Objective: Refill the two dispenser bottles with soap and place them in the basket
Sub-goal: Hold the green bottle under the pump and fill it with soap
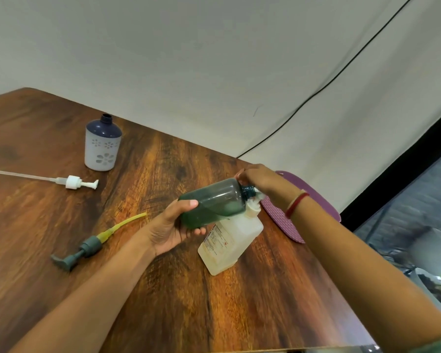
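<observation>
My left hand (173,230) grips the base of a translucent green dispenser bottle (214,202), held on its side above the table with its open neck pointing right. My right hand (262,182) is closed around that bottle's neck and shoulder; a small white piece shows under the palm, and I cannot tell what it is. Directly below stands a white soap refill container (229,243) with its spout under the green bottle's neck. A second bottle (103,146), white with a dark blue top, stands open at the far left. The purple basket (316,197) sits behind my right wrist.
A white pump (73,182) with a clear tube lies near the white bottle. A grey pump (87,247) with a yellow tube lies left of my left forearm. The wooden table (163,289) ends close behind the basket; a black cable (329,82) runs across the cloth backdrop.
</observation>
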Motion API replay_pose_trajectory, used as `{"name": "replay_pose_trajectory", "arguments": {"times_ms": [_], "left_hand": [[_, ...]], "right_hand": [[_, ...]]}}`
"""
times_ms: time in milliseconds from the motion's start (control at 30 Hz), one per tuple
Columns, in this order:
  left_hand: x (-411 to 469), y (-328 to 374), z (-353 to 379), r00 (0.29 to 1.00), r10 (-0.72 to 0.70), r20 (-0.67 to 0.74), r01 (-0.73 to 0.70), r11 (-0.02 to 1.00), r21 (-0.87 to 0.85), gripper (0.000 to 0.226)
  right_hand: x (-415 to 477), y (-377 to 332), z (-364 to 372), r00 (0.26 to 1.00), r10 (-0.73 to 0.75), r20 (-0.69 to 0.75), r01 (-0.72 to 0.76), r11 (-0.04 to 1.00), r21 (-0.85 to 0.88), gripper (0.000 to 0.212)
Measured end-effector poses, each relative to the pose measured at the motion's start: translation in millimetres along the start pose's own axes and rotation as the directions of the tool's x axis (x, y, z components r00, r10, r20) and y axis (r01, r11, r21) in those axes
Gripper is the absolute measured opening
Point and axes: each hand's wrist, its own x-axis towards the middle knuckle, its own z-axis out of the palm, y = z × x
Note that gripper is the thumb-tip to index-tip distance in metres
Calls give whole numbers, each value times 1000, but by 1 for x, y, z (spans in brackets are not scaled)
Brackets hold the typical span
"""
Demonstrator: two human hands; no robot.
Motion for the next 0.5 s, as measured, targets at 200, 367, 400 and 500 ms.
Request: {"name": "replay_pose_trajectory", "arguments": {"times_ms": [200, 367, 400, 500], "left_hand": [[-2, 2, 0, 1000, 8, 0, -8, 1000, 22, 80], [-3, 3, 1, 1000, 13, 2, -13, 1000, 10, 74], [-3, 4, 0, 1000, 12, 3, -12, 1000, 16, 71], [-3, 3, 0, 1000, 8, 2, -9, 999, 44, 66]], "right_hand": [[-2, 7, 9, 999, 33, -40, -28, 992, 125, 28], [0, -1, 2, 999, 10, -45, -9, 999, 32, 24], [1, 0, 4, 997, 10, -70, -5, 998, 65, 26], [-3, 5, 9, 995, 31, -99, -18, 992, 123, 25]]}}
